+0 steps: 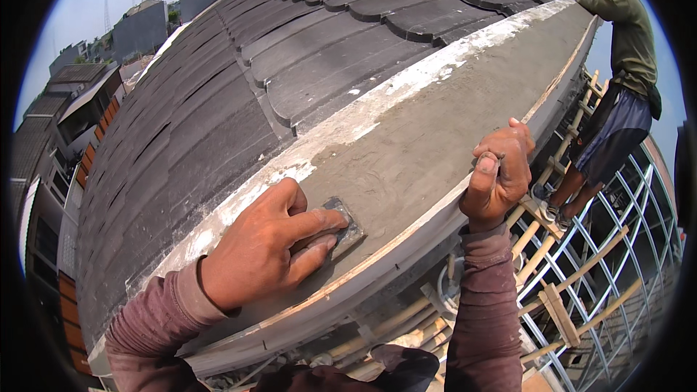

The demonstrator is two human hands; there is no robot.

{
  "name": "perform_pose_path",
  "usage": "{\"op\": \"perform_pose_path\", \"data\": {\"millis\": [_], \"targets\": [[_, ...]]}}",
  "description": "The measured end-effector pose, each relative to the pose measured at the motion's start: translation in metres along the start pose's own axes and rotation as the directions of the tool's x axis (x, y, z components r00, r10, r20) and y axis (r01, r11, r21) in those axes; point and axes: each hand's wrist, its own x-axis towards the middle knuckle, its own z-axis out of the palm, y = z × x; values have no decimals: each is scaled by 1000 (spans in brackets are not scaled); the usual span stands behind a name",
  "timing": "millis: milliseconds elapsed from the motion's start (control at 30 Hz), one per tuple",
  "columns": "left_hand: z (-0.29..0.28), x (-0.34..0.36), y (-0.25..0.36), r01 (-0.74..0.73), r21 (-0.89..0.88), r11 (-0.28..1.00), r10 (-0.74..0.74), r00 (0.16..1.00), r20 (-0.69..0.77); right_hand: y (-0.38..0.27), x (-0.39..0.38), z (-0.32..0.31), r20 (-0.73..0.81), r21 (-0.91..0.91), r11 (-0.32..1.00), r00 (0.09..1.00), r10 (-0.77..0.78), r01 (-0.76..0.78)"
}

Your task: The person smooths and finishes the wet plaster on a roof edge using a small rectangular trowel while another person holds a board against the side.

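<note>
My left hand (265,236) grips a small dark rectangular float (348,226), smeared with cement. The float lies against a long band of wet grey mortar (428,127) that runs along the roof's edge. A thin wooden batten (406,236) borders the mortar on its outer side. Over that batten, my right hand (497,174) is closed in a fist with the thumb on top. Whatever is inside its curled fingers, if anything, is hidden. White dried plaster (414,83) lines the mortar's upper side, against the roof tiles.
Dark roof tiles (334,65) slope up beyond the mortar. At the far right a person in a green hooded top (628,36) stands on bamboo scaffolding (534,243), holding a long tool. Below lies a silvery metal frame (624,225); neighbouring houses (69,131) are at left.
</note>
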Motion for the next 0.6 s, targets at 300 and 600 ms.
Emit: {"op": "perform_pose_path", "data": {"millis": [300, 600], "targets": [[1, 10, -6, -86, -70, 994, 88, 996, 16, -3, 3, 0, 8, -24, 1000, 1000, 1, -1], [5, 21, -14, -55, -36, 998, 52, 996, -69, -4, 1, 5, -29, -3, 1000, 1000, 11, -11]]}}
